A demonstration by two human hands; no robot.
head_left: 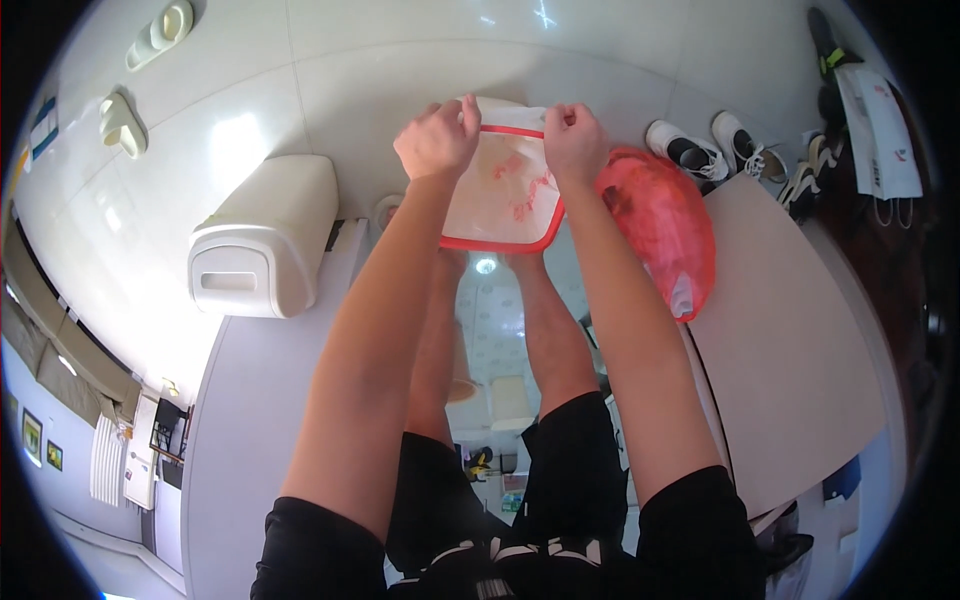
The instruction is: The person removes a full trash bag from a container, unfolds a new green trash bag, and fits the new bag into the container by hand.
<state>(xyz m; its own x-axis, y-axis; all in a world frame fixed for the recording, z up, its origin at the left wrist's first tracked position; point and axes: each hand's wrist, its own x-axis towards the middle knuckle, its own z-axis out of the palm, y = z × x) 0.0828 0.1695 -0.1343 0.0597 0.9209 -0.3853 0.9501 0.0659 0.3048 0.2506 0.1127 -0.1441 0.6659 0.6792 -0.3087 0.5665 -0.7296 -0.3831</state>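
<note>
My left hand point(440, 140) and my right hand point(575, 143) are both closed on the far edge of a white plastic bag point(513, 116), which stretches between them. The bag has red print and hangs inside an opening framed by a red rounded rim point(495, 245). Below the rim, the container is mostly hidden. Just right of my right hand lies a filled, knotted-looking red plastic bag point(660, 215); its contents cannot be made out.
A white plastic bin-like piece with a flap point(265, 240) stands at left by a grey surface point(260, 400). Sneakers point(690, 150) and other footwear lie at right, beside a beige panel point(790, 330). Pale slippers point(122, 125) rest on the tiled floor point(360, 60). A reflective surface shows between my legs.
</note>
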